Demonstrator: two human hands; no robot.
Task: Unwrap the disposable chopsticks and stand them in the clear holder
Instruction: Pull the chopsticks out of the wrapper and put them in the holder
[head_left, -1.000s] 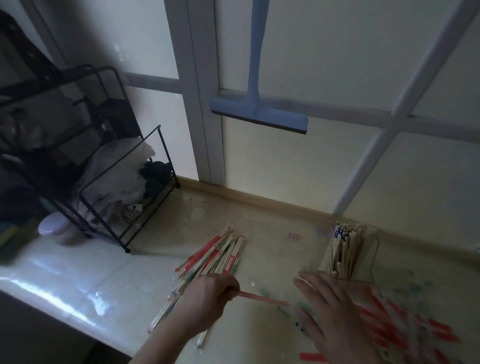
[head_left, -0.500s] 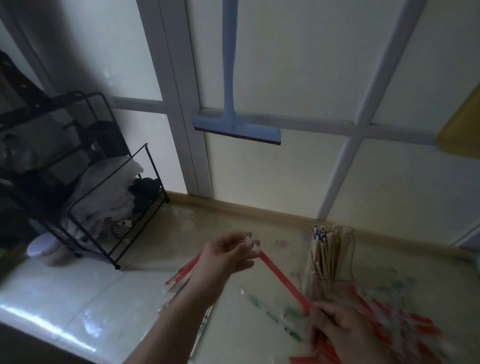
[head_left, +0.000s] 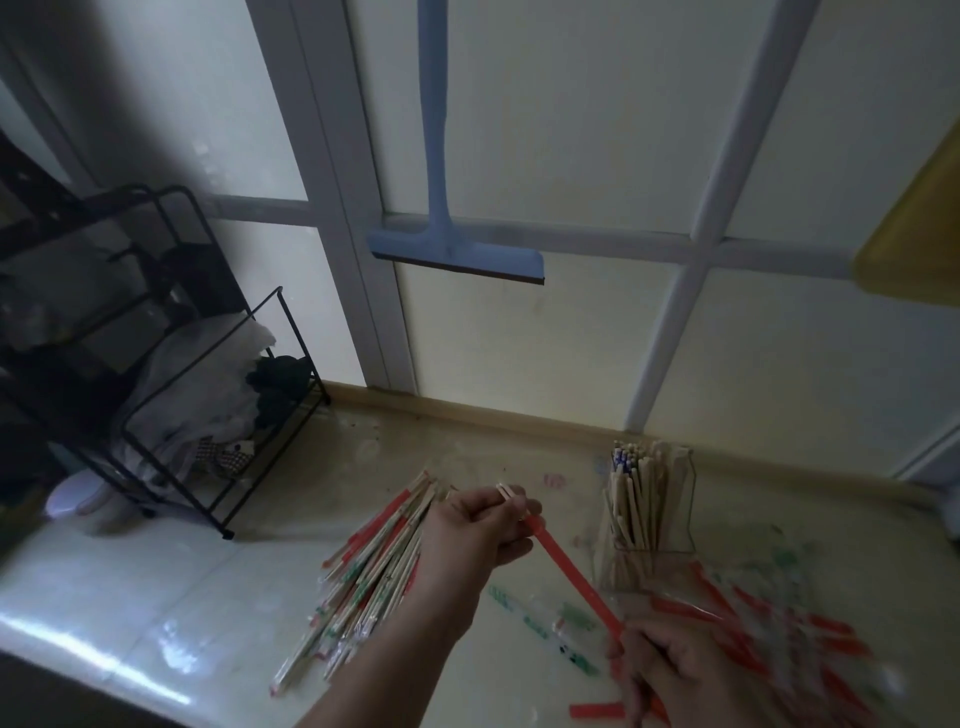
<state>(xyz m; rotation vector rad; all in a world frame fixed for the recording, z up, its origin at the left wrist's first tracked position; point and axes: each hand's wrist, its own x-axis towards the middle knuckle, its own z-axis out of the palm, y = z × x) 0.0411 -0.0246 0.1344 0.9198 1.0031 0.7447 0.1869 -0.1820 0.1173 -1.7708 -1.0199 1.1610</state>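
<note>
1. My left hand (head_left: 485, 525) is up off the bench (head_left: 156, 597), grip pinched tight on the bare wooden end of a pair of chopsticks (head_left: 511, 493).
2. The rest of that pair sits inside its red wrapper (head_left: 574, 579), which slants down to my right hand (head_left: 670, 675). That grip is curled round the wrapper's low end, near the bottom edge of the view.
3. The clear holder (head_left: 670, 525) stands on the bench just past the wrapper, already packed with bare chopsticks standing up.
4. Pile of wrapped chopsticks (head_left: 374, 571) lies on the bench under my left wrist.
5. Heap of empty wrappers (head_left: 779, 639), red and clear, lies right of my right hand, blurry.
6. Black wire rack (head_left: 171, 395) stands far left with cloth in it, and a blue squeegee (head_left: 452, 254) hangs on the window behind.
</note>
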